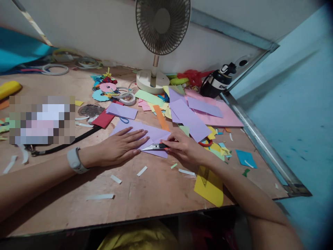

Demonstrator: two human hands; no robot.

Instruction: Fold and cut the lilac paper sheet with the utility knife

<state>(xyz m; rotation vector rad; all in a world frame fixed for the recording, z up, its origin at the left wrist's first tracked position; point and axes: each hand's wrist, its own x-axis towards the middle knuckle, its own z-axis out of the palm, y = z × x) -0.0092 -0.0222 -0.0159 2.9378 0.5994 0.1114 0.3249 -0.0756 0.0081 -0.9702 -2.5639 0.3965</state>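
My left hand [122,146] lies flat on a sheet of lilac paper [158,134], fingers spread and pointing right, pressing it to the table. From the right, my right hand [183,146] pinches a utility knife [157,146] between thumb and fingers. Its pointed metal blade faces left, close to my left fingertips, over the paper's near edge; most of the black and red handle is hidden in my grip. Just behind the sheet are folded lilac pieces [122,110] and an orange strip [161,117]. More lilac sheets [191,125] overlap behind my right hand.
A desk fan [153,81] stands at the back, tape rolls [127,98] to its left. A black bottle [217,81] leans at back right near pink sheets [230,113]. A yellow card [209,185] lies under my right forearm. Paper scraps [142,171] dot the wooden table [156,194].
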